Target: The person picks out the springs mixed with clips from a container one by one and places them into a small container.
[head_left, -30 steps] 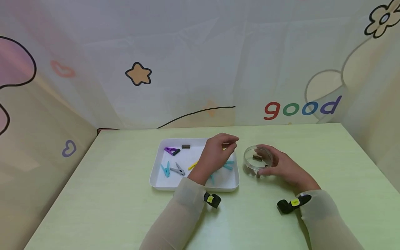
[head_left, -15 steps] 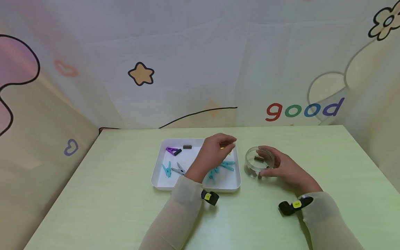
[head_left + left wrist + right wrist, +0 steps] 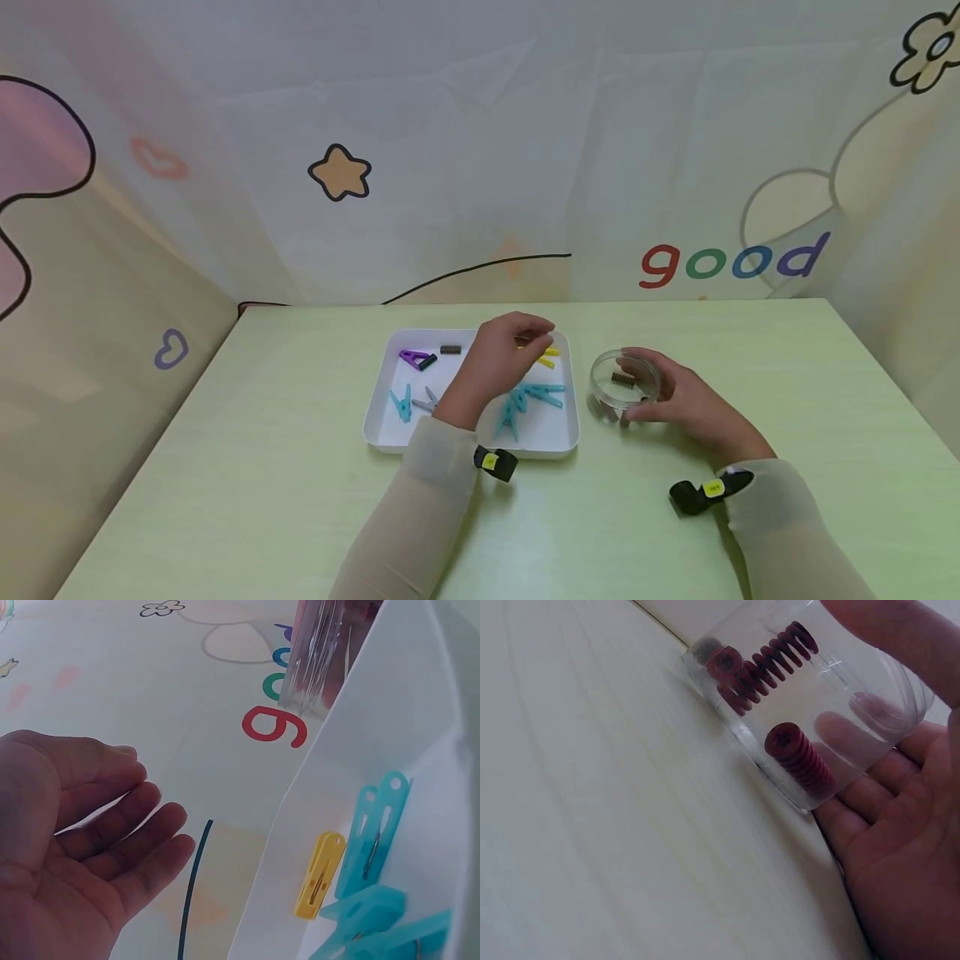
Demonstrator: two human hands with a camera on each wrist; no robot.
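My left hand (image 3: 504,354) hovers above the white tray (image 3: 375,437). Its fingers are loosely bent and hold nothing, as the left wrist view shows. Beneath and around it lie yellow clothespins (image 3: 321,876), several teal clothespins (image 3: 540,392), a grey clothespin (image 3: 424,404) partly hidden by the wrist, and a purple clothespin (image 3: 412,358). A coil spring (image 3: 450,350) rests by the tray's back edge. My right hand (image 3: 686,404) grips a clear round jar (image 3: 606,398) from its right side. Reddish-brown coil springs (image 3: 802,759) lie inside the jar.
The jar stands on the pale green table (image 3: 247,467), just right of the tray. A small dark piece (image 3: 427,362) lies against the purple clothespin. A printed cloth (image 3: 465,150) hangs behind the table's back edge.
My left hand has shifted left over the tray, uncovering the yellow and teal clothespins on the right and covering part of the grey one. My right hand keeps its grip on the jar.
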